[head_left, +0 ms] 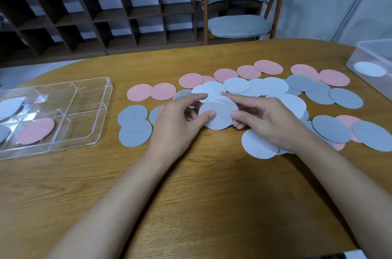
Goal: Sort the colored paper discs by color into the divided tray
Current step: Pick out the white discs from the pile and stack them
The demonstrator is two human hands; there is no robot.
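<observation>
Holding a white disc stack (220, 117) over the counter (201, 184), left hand (178, 120) and right hand (266, 121) had fingers (239, 97) curled on its opposite edges; tray (105, 99) lay well to the left, nearer the left hand.

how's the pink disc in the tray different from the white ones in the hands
The pink disc lies flat in a compartment of the tray, untouched; the white discs are gripped by the left hand and right hand. The pink disc looks single; the white discs form a small stack. Both are round paper of similar size.
</observation>
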